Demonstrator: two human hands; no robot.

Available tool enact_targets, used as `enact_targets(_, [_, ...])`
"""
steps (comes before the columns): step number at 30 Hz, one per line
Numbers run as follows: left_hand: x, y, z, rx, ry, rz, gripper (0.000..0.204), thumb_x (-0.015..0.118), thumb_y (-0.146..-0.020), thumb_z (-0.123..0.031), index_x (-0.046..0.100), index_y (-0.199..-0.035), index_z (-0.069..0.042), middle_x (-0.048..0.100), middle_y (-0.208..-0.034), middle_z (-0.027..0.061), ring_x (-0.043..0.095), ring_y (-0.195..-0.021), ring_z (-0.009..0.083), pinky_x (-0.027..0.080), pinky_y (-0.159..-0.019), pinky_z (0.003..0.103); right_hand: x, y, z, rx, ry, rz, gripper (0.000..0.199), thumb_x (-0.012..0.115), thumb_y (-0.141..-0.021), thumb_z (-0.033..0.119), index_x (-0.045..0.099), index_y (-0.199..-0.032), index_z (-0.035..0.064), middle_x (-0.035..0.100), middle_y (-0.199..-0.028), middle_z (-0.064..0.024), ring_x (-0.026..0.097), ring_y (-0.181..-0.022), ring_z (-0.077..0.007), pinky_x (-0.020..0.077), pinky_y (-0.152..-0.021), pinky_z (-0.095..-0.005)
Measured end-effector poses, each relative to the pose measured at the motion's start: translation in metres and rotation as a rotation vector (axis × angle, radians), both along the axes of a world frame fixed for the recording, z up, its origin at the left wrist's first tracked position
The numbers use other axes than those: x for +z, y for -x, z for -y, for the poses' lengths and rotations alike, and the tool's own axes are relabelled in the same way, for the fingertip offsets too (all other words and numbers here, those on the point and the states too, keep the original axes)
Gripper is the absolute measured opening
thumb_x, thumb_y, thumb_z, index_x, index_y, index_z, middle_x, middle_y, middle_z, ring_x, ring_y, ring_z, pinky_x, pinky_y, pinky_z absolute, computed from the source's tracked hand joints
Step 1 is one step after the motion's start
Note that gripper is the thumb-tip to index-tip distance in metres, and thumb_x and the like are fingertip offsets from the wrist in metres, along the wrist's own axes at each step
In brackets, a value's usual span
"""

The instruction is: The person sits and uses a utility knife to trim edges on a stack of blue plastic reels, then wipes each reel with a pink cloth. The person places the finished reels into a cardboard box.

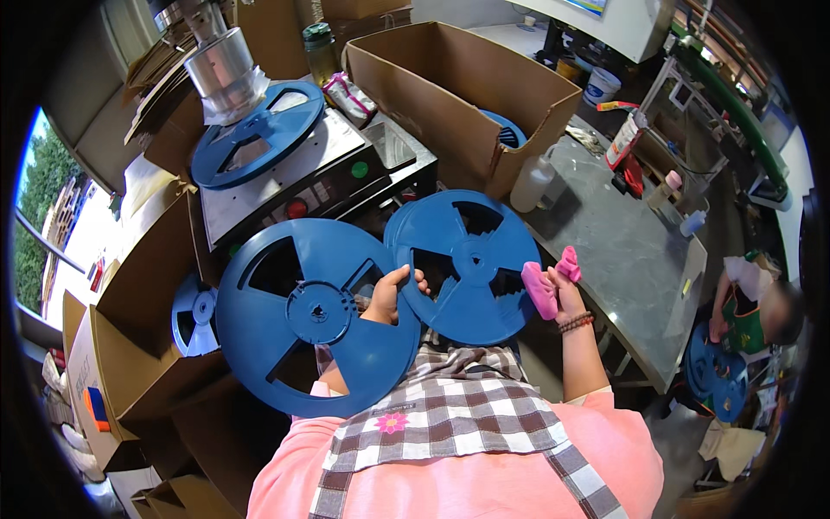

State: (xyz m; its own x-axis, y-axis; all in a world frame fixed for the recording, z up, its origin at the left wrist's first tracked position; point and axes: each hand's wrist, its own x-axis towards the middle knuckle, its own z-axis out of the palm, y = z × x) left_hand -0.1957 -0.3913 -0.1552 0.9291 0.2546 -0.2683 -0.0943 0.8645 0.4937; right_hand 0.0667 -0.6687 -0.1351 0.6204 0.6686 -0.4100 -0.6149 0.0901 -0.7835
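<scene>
My left hand [386, 294] reaches through a window of a large blue plastic reel [316, 316], its fingers closed round the rim. The reel is held tilted in front of my checked apron. Right beside it, partly overlapped, stands a set of similar blue reels [474, 259], close behind one another. Close to their right edge is my right hand [566, 297], closed on a bunched pink cloth-like piece [540, 291]. Whether the pink piece touches the reel, I cannot tell. At the far left, another blue reel [246, 143] lies under a metal press head [223, 73] on a machine.
The machine's box [294, 186] has a red and a green button. An open carton [415, 65] stands behind, another [147, 320] with a reel at left. On the grey table [614, 225] are a bottle [532, 182] and smaller containers. A co-worker [748, 303] handles blue reels at far right.
</scene>
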Motion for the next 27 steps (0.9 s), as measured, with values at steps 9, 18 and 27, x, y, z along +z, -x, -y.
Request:
enact_targets(9, [0.02,0.001,0.005,0.087,-0.075,-0.217,0.031,0.062,-0.09,-0.034,0.062,-0.083,-0.005,0.063,-0.074,0.0092,0.063,-0.07,0.021,0.055,-0.072,0.036,0.139,-0.007,-0.019,0.019,-0.557,0.063,0.044,0.047,-0.098,0.027,0.047,-0.129,-0.0035,0.055,-0.128,-0.0227,0.053,-0.119,-0.0402,0.0453,-0.099,-0.0536])
enact_targets(18, [0.035,0.004,0.011,-0.027,0.22,0.019,0.017,0.058,-0.081,-0.018,0.061,-0.091,-0.005,0.063,-0.082,0.008,0.062,-0.081,0.0217,0.053,-0.078,0.038,0.238,0.181,-0.107,0.935,-1.042,-0.109,0.039,0.06,-0.086,0.028,0.057,-0.113,0.0001,0.031,-0.15,-0.0218,0.035,-0.136,-0.0309,0.0256,-0.112,-0.043])
enact_targets(27, [0.015,0.003,0.001,-0.066,0.076,0.056,0.017,0.047,-0.08,-0.016,0.056,-0.089,-0.007,0.06,-0.082,0.0102,0.057,-0.083,0.0241,0.048,-0.083,0.037,0.091,0.083,-0.081,0.008,-0.595,0.215,0.02,0.051,-0.099,0.023,0.06,-0.098,0.0056,0.064,-0.091,-0.0011,0.062,-0.086,-0.0089,0.0513,-0.076,-0.0243])
